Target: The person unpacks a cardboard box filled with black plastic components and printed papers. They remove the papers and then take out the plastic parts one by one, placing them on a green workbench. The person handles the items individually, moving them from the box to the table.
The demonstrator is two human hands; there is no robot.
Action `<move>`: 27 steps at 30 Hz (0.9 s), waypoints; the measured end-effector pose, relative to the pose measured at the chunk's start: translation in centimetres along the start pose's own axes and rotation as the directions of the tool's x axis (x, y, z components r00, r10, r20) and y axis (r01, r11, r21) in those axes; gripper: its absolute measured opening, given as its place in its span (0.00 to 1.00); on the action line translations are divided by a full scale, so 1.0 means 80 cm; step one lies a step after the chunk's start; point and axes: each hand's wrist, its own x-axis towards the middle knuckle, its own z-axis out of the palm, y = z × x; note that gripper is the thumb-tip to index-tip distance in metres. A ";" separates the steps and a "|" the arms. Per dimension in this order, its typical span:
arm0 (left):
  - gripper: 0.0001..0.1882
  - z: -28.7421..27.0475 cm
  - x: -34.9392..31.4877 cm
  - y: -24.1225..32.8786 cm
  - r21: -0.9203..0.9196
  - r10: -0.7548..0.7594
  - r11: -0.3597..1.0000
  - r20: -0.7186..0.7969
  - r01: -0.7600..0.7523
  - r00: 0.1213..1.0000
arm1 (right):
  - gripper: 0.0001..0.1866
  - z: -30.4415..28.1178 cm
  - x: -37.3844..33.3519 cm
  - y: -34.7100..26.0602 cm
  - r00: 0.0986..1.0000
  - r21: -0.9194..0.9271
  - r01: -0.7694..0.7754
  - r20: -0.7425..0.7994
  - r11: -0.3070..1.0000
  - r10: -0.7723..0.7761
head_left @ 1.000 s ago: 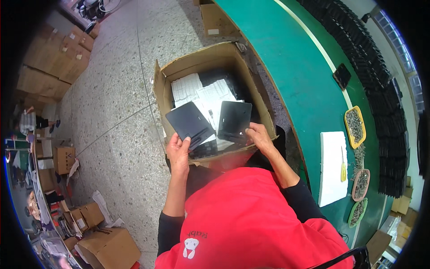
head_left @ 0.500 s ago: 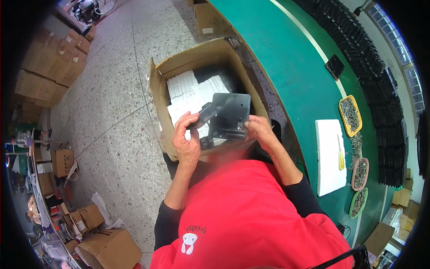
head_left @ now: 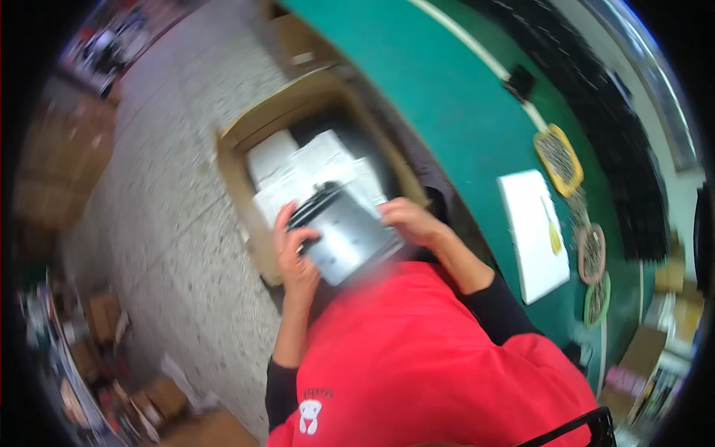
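Between my two hands is a flat dark plate (head_left: 346,237), blurred and tilted, with a dark fitting along its far edge. My left hand (head_left: 295,249) is closed on its left side, the thumb over the top. My right hand (head_left: 414,222) grips the right corner with bent fingers. Beneath the plate stands an open cardboard box (head_left: 246,186) holding white paper sheets (head_left: 316,160) and something dark at its far right. Whether the black part formerly in my left hand is now on the plate I cannot make out.
To the right runs a green table (head_left: 439,112) with a white foam slab (head_left: 530,238), a yellow-handled screwdriver (head_left: 555,237), yellow (head_left: 577,179), pink (head_left: 583,261) and green (head_left: 592,313) trays of small parts, and stacked black pieces (head_left: 633,186). Cartons (head_left: 67,156) stand far left.
The plate has turned and come nearer my body, and my left hand has moved from a separate black part onto its left side. The whole view has shifted and blurred.
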 end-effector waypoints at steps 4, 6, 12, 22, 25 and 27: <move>0.14 0.020 -0.021 -0.015 -0.031 0.039 0.999 0.011 -0.039 0.999 | 0.11 -0.004 0.007 0.018 0.998 -0.045 -0.045 0.037 0.998 0.046; 0.15 0.016 -0.015 -0.002 -0.148 0.029 0.989 0.031 -0.024 0.999 | 0.08 0.020 0.007 -0.021 0.996 -0.055 -0.052 0.065 0.997 0.055; 0.12 0.024 0.006 0.012 -0.061 0.126 0.991 0.148 -0.118 0.981 | 0.13 0.011 -0.010 -0.019 1.000 0.071 0.027 0.009 0.997 -0.028; 0.11 0.004 0.025 0.050 0.079 0.238 0.961 0.239 -0.263 0.941 | 0.17 0.027 -0.020 -0.054 0.996 -0.073 0.044 -0.080 0.996 -0.050; 0.19 -0.002 0.033 0.068 -0.001 0.258 0.965 0.194 -0.263 0.946 | 0.16 0.022 -0.027 -0.065 0.995 0.075 0.029 -0.097 0.997 -0.021; 0.22 0.000 0.033 0.077 -0.127 0.226 0.969 0.099 -0.213 0.969 | 0.14 0.008 -0.026 -0.062 0.984 0.103 0.076 -0.168 0.992 -0.058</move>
